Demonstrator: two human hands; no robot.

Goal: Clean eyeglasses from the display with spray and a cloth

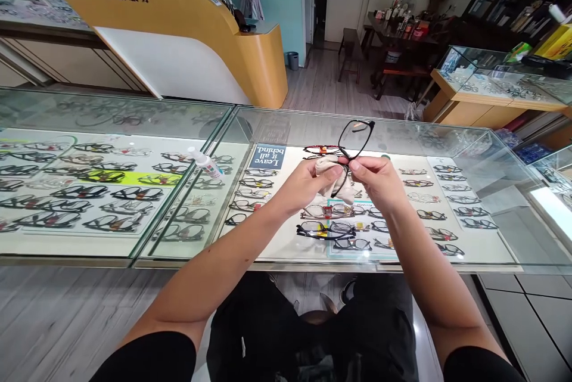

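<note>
Above the glass showcase, both hands hold up a pair of black-framed glasses (357, 140), one lens raised and the other partly behind cloth and fingers. My left hand (310, 182) is closed on a pale cloth (343, 190), pressed against the lower lens. My right hand (378, 178) pinches the middle of the frame with thumb and fingers. Left of my hands, a small white spray bottle (206, 164) lies tilted on the glass top.
Rows of glasses sit inside the showcase (187, 255) under its glass top. Beyond it stand a yellow counter (263, 63), a dark wooden table (379, 23) with bottles, and another display case (469, 99) at right.
</note>
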